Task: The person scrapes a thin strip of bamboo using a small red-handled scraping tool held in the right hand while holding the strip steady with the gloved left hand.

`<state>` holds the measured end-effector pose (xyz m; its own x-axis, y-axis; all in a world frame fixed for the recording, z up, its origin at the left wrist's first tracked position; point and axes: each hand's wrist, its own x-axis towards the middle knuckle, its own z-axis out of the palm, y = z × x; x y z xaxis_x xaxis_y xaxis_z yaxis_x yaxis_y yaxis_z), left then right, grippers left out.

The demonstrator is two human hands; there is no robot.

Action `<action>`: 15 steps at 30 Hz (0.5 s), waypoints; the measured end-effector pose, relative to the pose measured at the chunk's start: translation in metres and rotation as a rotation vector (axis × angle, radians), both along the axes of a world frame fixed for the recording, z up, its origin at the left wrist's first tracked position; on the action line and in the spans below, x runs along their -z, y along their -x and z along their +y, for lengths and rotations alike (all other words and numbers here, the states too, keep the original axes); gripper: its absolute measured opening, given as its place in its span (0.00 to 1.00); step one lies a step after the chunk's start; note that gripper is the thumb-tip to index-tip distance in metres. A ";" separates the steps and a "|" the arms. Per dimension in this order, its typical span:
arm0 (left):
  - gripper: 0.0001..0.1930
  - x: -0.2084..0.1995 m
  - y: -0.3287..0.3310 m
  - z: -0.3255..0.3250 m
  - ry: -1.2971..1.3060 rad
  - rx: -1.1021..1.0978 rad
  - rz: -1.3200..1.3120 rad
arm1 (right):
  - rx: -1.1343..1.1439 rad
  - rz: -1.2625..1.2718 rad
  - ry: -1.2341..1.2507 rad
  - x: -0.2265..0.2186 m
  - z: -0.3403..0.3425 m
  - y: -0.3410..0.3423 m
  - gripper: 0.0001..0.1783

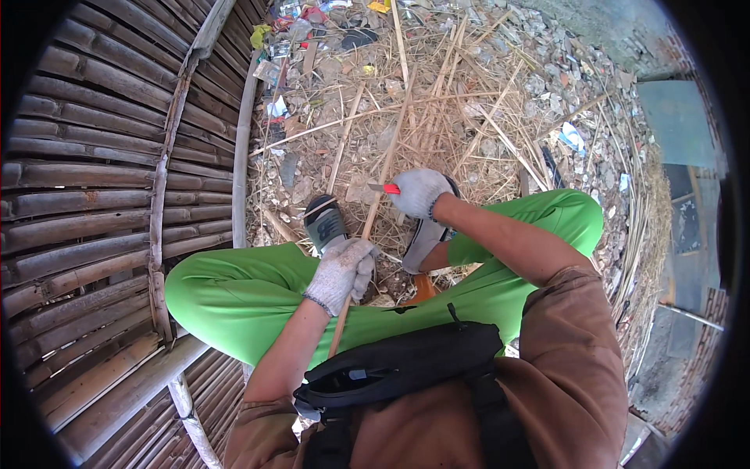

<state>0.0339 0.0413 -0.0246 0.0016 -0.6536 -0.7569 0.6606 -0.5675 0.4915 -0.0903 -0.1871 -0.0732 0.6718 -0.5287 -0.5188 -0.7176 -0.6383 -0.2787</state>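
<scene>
Left hand (342, 272), in a pale grey knit glove: closed on a long, thin, tan bamboo strip (378, 205). Right hand (416, 194), gloved alike: fingers curled round a red-handled knife (391, 188); blade points left, over the strip in this view; contact cannot be told. Strip slants from the bright green cloth trousers (226, 289) up between the feet, toward straw-strewn, littered ground (445, 125). Black fabric waist bag (422, 356) at the lap. Brown bamboo-slat wall (86, 199) stands at left.
</scene>
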 end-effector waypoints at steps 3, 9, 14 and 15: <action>0.12 0.002 0.002 0.000 0.030 -0.023 0.034 | -0.051 -0.030 0.017 -0.005 0.006 0.002 0.23; 0.13 -0.004 -0.001 -0.003 -0.010 0.018 -0.062 | -0.052 0.001 0.022 -0.007 0.006 -0.005 0.21; 0.13 0.002 -0.005 -0.003 0.005 -0.008 -0.028 | -0.051 -0.016 0.052 0.003 -0.005 -0.010 0.21; 0.13 0.003 -0.005 -0.003 -0.004 -0.020 -0.016 | 0.011 -0.012 0.057 0.005 -0.010 -0.010 0.21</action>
